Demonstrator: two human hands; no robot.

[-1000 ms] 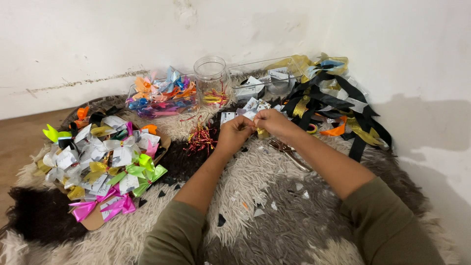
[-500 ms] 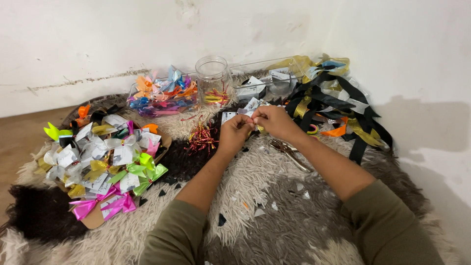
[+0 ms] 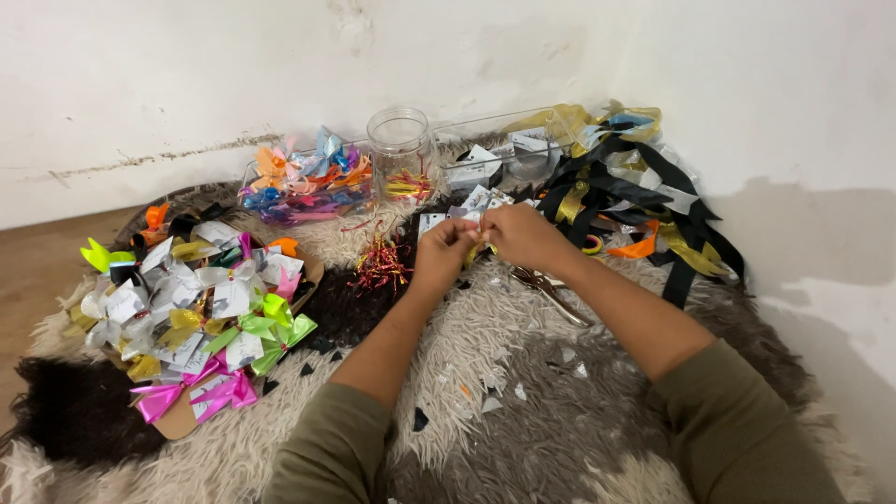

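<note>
What is pinched between the left hand (image 3: 446, 250) and the right hand (image 3: 525, 235) is mostly covered by the fingers; only a pale scrap and a bit of yellow are seen, and its shape cannot be told. The scissors (image 3: 546, 289) are partly hidden under the right forearm. The small scraps (image 3: 492, 403) on the near part of the rug (image 3: 523, 439) are too small to be identified. Both sleeves are cut off by the near edge. The contents of the far clear box (image 3: 509, 154) are blurred behind its wall. The rug is cut off at the left edge.
</note>
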